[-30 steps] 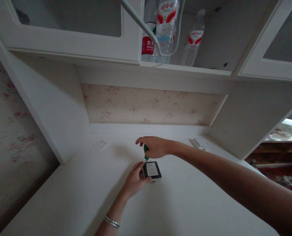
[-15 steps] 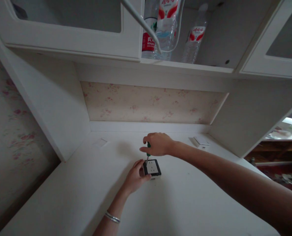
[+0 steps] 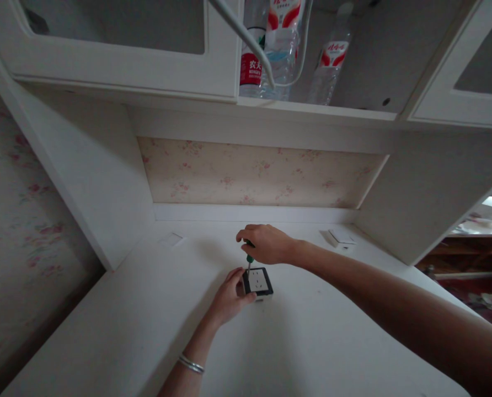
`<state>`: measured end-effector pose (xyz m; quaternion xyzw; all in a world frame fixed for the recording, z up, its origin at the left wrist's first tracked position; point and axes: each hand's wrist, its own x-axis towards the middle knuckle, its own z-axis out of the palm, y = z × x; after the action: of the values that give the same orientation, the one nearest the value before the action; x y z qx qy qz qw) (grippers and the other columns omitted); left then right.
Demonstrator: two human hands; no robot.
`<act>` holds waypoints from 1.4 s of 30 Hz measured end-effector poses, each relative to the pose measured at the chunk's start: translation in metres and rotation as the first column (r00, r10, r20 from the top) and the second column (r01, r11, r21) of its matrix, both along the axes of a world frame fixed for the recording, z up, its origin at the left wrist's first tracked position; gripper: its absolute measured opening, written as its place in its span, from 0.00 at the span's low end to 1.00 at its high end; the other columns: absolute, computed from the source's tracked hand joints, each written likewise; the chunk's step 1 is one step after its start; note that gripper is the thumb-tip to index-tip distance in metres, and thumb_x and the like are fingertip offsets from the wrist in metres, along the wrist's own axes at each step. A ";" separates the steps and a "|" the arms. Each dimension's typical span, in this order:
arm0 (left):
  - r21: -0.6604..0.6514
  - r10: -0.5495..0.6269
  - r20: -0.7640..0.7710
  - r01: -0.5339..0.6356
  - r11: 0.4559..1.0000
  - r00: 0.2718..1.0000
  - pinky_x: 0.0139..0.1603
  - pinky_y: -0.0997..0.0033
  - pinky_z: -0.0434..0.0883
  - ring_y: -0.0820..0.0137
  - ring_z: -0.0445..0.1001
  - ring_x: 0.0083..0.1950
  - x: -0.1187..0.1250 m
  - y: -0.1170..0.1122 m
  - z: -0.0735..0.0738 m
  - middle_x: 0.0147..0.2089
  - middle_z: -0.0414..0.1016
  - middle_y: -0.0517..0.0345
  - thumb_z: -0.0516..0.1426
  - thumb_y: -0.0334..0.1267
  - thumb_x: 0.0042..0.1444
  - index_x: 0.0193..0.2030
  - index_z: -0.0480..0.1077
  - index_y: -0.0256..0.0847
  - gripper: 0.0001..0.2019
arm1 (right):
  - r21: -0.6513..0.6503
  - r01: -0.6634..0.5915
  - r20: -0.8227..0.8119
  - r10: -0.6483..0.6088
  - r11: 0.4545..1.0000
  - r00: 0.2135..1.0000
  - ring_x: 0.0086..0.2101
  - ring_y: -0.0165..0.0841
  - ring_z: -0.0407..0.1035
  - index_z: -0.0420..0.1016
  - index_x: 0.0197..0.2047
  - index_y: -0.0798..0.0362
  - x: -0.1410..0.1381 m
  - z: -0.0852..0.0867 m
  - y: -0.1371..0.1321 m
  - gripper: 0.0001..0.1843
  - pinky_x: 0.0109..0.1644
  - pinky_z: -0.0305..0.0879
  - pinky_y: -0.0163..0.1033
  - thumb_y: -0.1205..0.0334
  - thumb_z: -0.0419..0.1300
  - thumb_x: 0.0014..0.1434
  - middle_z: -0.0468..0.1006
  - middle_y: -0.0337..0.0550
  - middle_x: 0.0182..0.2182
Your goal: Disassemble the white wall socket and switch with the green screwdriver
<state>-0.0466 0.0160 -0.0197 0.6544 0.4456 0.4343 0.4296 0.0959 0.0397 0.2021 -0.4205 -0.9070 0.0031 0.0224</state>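
A small square wall socket (image 3: 258, 281), white face with a dark frame, lies on the white desk (image 3: 312, 342). My left hand (image 3: 228, 299) grips its left edge, thumb and fingers closed on it. My right hand (image 3: 266, 243) is wrapped round a green-handled screwdriver (image 3: 249, 257) that stands upright, its tip down at the socket's upper left corner. A silver bracelet (image 3: 191, 364) circles my left wrist.
A white cover plate (image 3: 340, 237) lies at the back right of the desk, and a flat white square (image 3: 171, 239) at the back left. Overhead, an open cupboard holds water bottles (image 3: 281, 44). White side panels close in the desk on both sides.
My right hand has shifted its fingers round the screwdriver handle, as in turning it. The left hand and the socket have stayed in place.
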 end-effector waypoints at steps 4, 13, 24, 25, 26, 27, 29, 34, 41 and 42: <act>-0.003 -0.007 0.030 0.007 1.000 1.000 0.63 0.61 0.61 0.57 0.64 0.62 0.000 0.000 0.000 0.63 0.63 0.48 0.66 0.38 0.44 0.59 0.65 0.41 0.33 | -0.102 -0.022 0.039 0.026 0.995 0.999 0.43 0.42 0.71 0.65 0.56 0.47 -0.002 0.006 -0.005 0.28 0.39 0.64 0.39 0.58 0.61 0.51 0.75 0.48 0.49; 0.011 -0.001 -0.001 0.001 1.000 1.000 0.65 0.61 0.59 0.56 0.63 0.63 0.000 0.001 -0.002 0.64 0.62 0.48 0.66 0.39 0.44 0.60 0.65 0.42 0.34 | -0.012 0.023 -0.014 -0.023 1.000 1.000 0.38 0.37 0.72 0.72 0.45 0.51 -0.003 0.006 -0.013 0.15 0.36 0.59 0.36 0.65 0.56 0.53 0.79 0.46 0.41; -0.005 -0.010 0.010 0.010 1.000 1.000 0.64 0.59 0.59 0.57 0.63 0.63 0.000 0.001 -0.003 0.63 0.62 0.49 0.65 0.37 0.44 0.59 0.65 0.43 0.33 | 0.099 0.305 -0.126 -0.292 0.947 0.948 0.33 0.34 0.69 0.71 0.33 0.51 0.054 -0.013 -0.028 0.05 0.35 0.55 0.36 0.63 0.55 0.55 0.78 0.41 0.35; -0.009 -0.013 0.010 0.013 1.000 1.000 0.64 0.59 0.59 0.56 0.63 0.62 0.000 0.002 -0.004 0.64 0.62 0.48 0.65 0.37 0.44 0.59 0.65 0.42 0.33 | 0.093 0.310 -0.134 -0.297 0.946 0.945 0.33 0.34 0.69 0.71 0.33 0.51 0.057 -0.015 -0.028 0.05 0.35 0.55 0.36 0.63 0.55 0.55 0.78 0.41 0.35; -0.012 -0.015 0.010 0.015 1.000 1.000 0.64 0.59 0.59 0.56 0.64 0.62 0.000 0.002 -0.004 0.64 0.62 0.48 0.65 0.37 0.44 0.60 0.65 0.42 0.33 | 0.085 0.312 -0.139 -0.299 0.946 0.944 0.33 0.33 0.69 0.71 0.33 0.51 0.059 -0.016 -0.028 0.05 0.35 0.55 0.35 0.63 0.55 0.55 0.78 0.41 0.35; -0.014 -0.017 0.009 0.017 1.000 1.000 0.64 0.59 0.59 0.57 0.64 0.62 0.000 0.002 -0.005 0.64 0.61 0.47 0.65 0.37 0.44 0.60 0.65 0.41 0.33 | 0.078 0.313 -0.142 -0.300 0.947 0.943 0.33 0.33 0.69 0.71 0.33 0.51 0.061 -0.018 -0.028 0.04 0.35 0.55 0.35 0.63 0.55 0.55 0.78 0.41 0.35; -0.010 -0.023 0.006 0.023 1.000 1.000 0.63 0.61 0.60 0.57 0.64 0.62 0.000 0.003 -0.006 0.64 0.61 0.47 0.65 0.38 0.45 0.60 0.64 0.41 0.33 | 0.065 0.315 -0.150 -0.303 0.947 0.941 0.32 0.33 0.69 0.71 0.33 0.51 0.063 -0.019 -0.027 0.04 0.35 0.54 0.35 0.63 0.55 0.55 0.78 0.41 0.35; 0.007 -0.035 -0.017 0.035 0.999 0.999 0.63 0.62 0.61 0.58 0.64 0.62 0.000 0.005 -0.011 0.65 0.59 0.48 0.65 0.39 0.47 0.61 0.63 0.41 0.34 | 0.067 0.332 -0.179 -0.316 0.941 0.932 0.32 0.33 0.69 0.70 0.32 0.51 0.065 -0.021 -0.026 0.04 0.34 0.53 0.36 0.63 0.55 0.54 0.78 0.42 0.35; -0.009 -0.025 0.002 0.025 1.000 1.000 0.61 0.61 0.63 0.58 0.66 0.60 0.000 0.005 -0.011 0.65 0.59 0.48 0.65 0.39 0.47 0.61 0.63 0.42 0.33 | 0.055 0.327 -0.180 -0.312 0.944 0.933 0.33 0.34 0.69 0.72 0.33 0.51 0.070 -0.021 -0.026 0.05 0.34 0.53 0.36 0.63 0.55 0.54 0.78 0.42 0.34; -0.013 -0.026 0.000 0.026 1.000 1.000 0.61 0.61 0.63 0.58 0.65 0.60 0.000 0.004 -0.010 0.65 0.59 0.48 0.65 0.39 0.47 0.61 0.63 0.42 0.33 | 0.048 0.312 -0.182 -0.299 0.949 0.937 0.33 0.34 0.69 0.72 0.34 0.52 0.071 -0.020 -0.026 0.05 0.34 0.54 0.36 0.64 0.55 0.54 0.78 0.42 0.35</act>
<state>-0.0463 0.0205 -0.0301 0.6574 0.4398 0.4258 0.4394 0.1665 0.0137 0.1825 -0.5532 -0.8248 0.0013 0.1171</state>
